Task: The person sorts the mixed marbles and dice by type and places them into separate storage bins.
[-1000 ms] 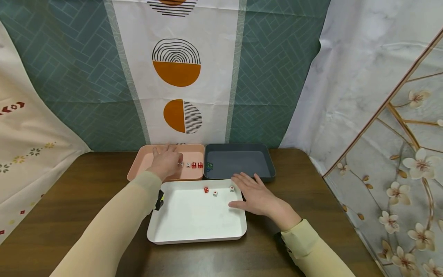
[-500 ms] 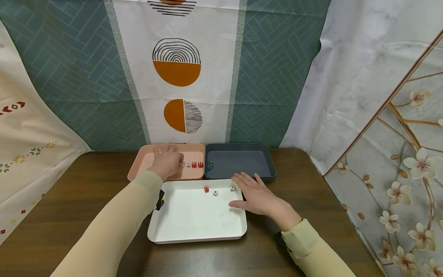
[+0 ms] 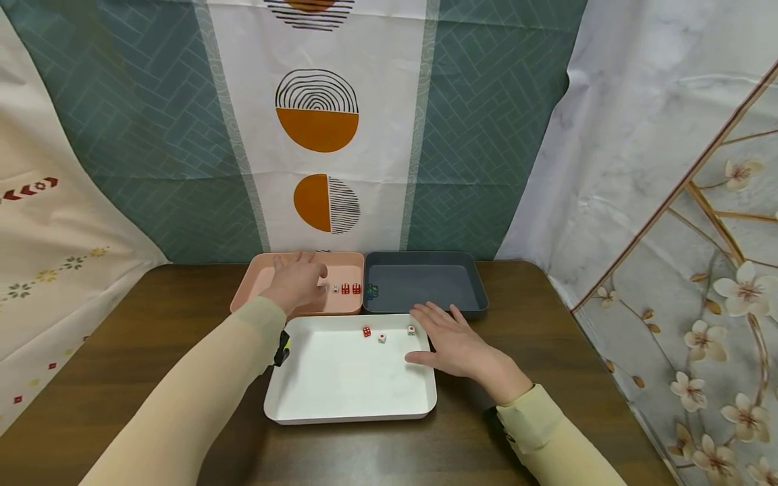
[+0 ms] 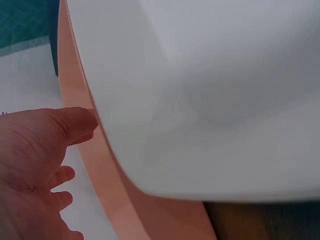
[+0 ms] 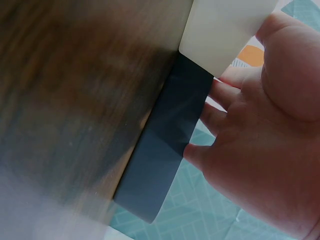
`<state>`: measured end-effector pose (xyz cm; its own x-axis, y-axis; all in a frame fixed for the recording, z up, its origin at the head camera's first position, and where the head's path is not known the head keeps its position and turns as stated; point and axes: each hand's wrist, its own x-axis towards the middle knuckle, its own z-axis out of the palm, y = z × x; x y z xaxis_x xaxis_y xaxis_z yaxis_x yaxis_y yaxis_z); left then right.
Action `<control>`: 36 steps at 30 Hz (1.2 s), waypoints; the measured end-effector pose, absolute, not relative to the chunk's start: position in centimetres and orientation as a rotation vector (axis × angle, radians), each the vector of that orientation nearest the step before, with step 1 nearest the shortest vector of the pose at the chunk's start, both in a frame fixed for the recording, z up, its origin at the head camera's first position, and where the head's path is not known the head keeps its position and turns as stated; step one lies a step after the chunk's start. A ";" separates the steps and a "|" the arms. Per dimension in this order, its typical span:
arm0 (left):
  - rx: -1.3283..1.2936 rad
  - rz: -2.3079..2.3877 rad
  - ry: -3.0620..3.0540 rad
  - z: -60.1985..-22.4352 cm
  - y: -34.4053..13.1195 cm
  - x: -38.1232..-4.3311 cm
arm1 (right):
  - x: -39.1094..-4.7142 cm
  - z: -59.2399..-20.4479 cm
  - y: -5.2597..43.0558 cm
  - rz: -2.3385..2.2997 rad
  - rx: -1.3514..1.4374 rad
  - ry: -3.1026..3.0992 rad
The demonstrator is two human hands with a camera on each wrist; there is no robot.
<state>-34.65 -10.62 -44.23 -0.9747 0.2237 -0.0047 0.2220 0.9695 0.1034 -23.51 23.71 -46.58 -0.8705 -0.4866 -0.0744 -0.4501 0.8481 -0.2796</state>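
Note:
In the head view my left hand (image 3: 296, 280) reaches into the pink tray (image 3: 250, 280), thumb and index finger pinching a small white die at the left end of a row. Beside it in that row stand another white die (image 3: 335, 288) and two red dice (image 3: 345, 289). The left wrist view hides the fingertips behind the white tray (image 4: 200, 125). My right hand (image 3: 452, 344) lies flat with spread fingers over the white tray's right edge, holding nothing. Inside that tray are a red die (image 3: 367, 331) and two white dice (image 3: 381, 338).
A dark grey tray (image 3: 425, 280) adjoins the pink one on its right, with several small green and blue dice (image 3: 372, 291) in its left end. All three trays sit on a brown wooden table (image 3: 523, 324). Patterned cloths (image 3: 486, 135) hang behind and at the sides.
The whole head view has shifted slightly right. Both hands keep their places relative to the trays, and the dice in the white tray stay put.

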 end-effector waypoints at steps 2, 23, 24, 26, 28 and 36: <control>0.388 0.141 3.110 -43.8 -10.4 -34.4 | -23.5 -46.5 23.7 -0.377 -0.727 2.883; 0.584 0.026 3.172 -41.8 -8.2 -31.0 | -23.7 -47.1 23.8 -0.369 -0.733 2.890; 0.600 0.006 3.175 -41.7 -8.2 -30.8 | -23.7 -47.1 23.8 -0.369 -0.734 2.890; 0.632 -0.026 3.179 -41.6 -8.1 -30.5 | -23.7 -47.1 23.8 -0.364 -0.734 2.891; 0.662 -0.042 3.182 -41.5 -8.0 -30.1 | -23.7 -47.1 23.8 -0.361 -0.737 2.892; 0.718 0.024 3.145 -40.5 -7.7 -28.4 | -23.5 -46.8 23.9 -0.378 -0.753 2.896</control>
